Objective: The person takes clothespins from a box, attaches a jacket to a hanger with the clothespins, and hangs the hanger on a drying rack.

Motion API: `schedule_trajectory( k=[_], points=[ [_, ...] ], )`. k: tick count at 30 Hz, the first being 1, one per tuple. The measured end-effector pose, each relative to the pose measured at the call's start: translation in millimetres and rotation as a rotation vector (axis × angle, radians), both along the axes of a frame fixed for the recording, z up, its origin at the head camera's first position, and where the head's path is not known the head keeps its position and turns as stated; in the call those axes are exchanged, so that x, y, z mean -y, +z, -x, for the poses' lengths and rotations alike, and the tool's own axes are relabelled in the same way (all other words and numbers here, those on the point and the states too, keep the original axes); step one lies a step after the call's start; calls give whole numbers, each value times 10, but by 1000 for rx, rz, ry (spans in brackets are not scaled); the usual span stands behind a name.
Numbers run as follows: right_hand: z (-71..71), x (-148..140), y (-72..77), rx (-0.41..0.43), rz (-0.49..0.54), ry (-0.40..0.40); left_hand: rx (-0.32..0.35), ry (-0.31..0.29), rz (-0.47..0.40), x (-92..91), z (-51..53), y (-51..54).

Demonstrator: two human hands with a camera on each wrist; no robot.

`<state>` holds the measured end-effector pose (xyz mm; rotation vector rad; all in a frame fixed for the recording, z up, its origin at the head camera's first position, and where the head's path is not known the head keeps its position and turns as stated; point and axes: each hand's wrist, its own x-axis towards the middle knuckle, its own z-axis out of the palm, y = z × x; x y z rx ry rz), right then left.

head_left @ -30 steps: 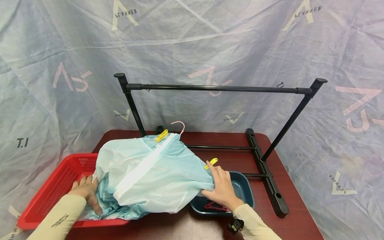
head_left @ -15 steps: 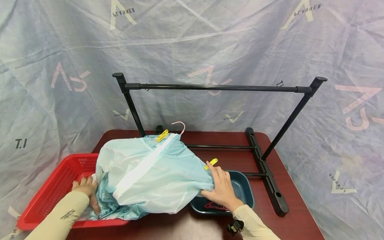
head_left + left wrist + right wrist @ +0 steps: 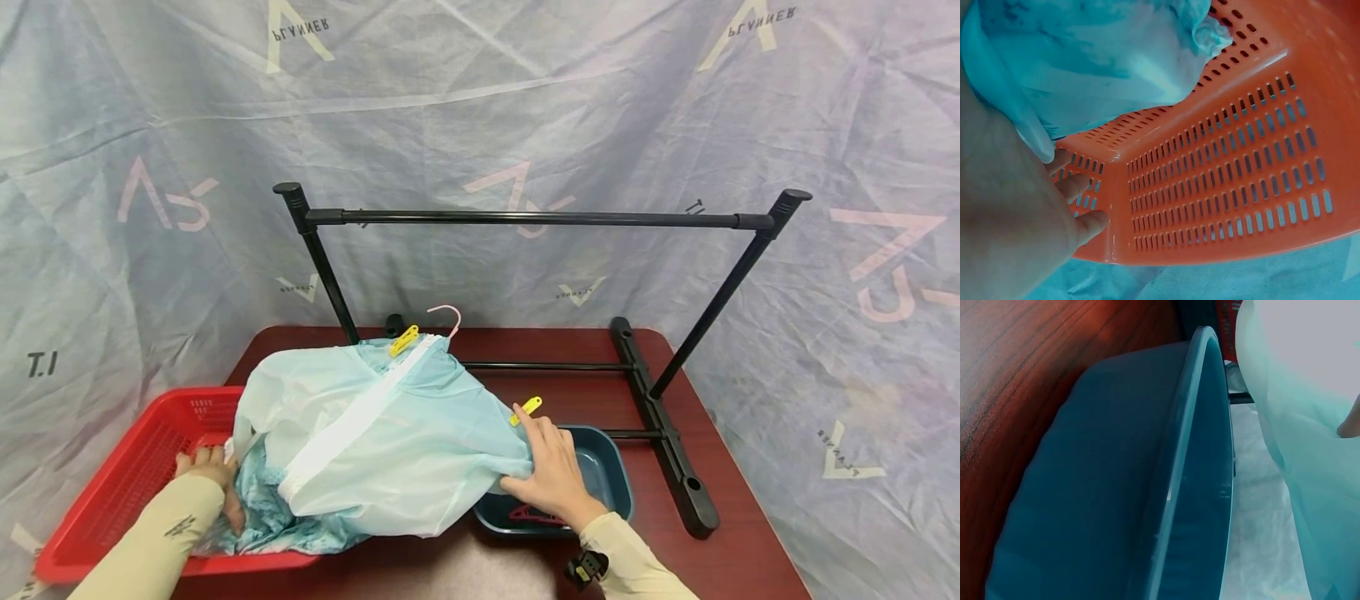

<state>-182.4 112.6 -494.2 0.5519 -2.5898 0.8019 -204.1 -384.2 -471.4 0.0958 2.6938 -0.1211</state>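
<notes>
A pale blue jacket (image 3: 405,433) with a white front strip lies over the red basket's right side and the table. It is on a hanger whose pink hook (image 3: 452,315) sticks out at the collar. One yellow clothespin (image 3: 404,341) sits by the collar, another yellow clothespin (image 3: 528,408) at the right shoulder. Near that second clothespin, my right hand (image 3: 553,471) grips the jacket's shoulder, thumb on the cloth. My left hand (image 3: 212,479) is down in the red basket (image 3: 112,483), against a teal patterned cloth (image 3: 273,500). The left wrist view shows its fingers (image 3: 1075,187) extended.
A black rack with a crossbar (image 3: 525,218) stands behind the jacket on the dark red table (image 3: 735,517). Under my right hand is a blue tub (image 3: 618,492) with a dark red hanger or clip (image 3: 532,515) in it. A printed cloth backdrop hangs behind.
My left hand has shifted slightly to the left and down in the basket. The right hand and the jacket stay nearly in place; the view has moved a little.
</notes>
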Motion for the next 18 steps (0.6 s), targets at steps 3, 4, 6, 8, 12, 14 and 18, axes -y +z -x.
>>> schedule_trajectory(
  k=[3,4,6,8,12,14,18],
  points=[
    [-3,3,3,-3,-4,-5,-8,3,-18,-22,-2,-1],
    [-4,2,7,-3,-2,-4,-8,5,-23,-15,6,-21],
    [-3,3,4,-5,-4,-6,-8,14,-40,49,53,-130],
    [-7,5,-1,0,-2,-7,-7,20,-59,138,115,-280],
    [-20,10,-11,14,0,-7,-8,38,-86,206,158,-465],
    [-22,11,-12,16,-1,-8,1,45,-91,168,139,-459],
    [-21,11,-6,12,-7,-11,13,18,-105,160,149,-515]
  ],
)
